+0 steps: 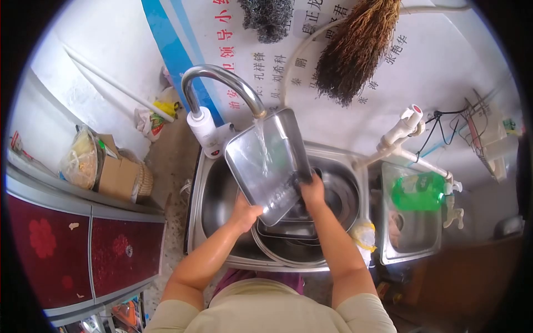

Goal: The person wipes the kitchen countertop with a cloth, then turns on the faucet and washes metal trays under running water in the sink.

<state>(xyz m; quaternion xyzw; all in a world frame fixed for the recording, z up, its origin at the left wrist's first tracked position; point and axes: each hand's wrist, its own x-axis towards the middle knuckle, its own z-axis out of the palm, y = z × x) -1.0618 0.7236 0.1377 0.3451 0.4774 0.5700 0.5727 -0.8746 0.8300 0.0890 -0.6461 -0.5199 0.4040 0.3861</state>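
Note:
A rectangular stainless steel tray (250, 158) is tilted under the curved metal faucet (225, 75), and water runs from the spout into it. My left hand (242, 213) grips the tray's lower left edge, thumb on the rim. On its right side, my right hand (312, 191) is closed round the edge. Below the tray, another metal tray (294, 228) and a round metal basin (272, 254) lie in the steel sink (214, 194), partly hidden by the tray and my arms.
A smaller sink (413, 244) on the right holds a bottle of green liquid (416, 191) near white pipes and taps (411, 119). A straw brush (361, 53) and steel wool (266, 19) hang on the wall behind. At left are a cardboard box (117, 177) and red cabinets (58, 244).

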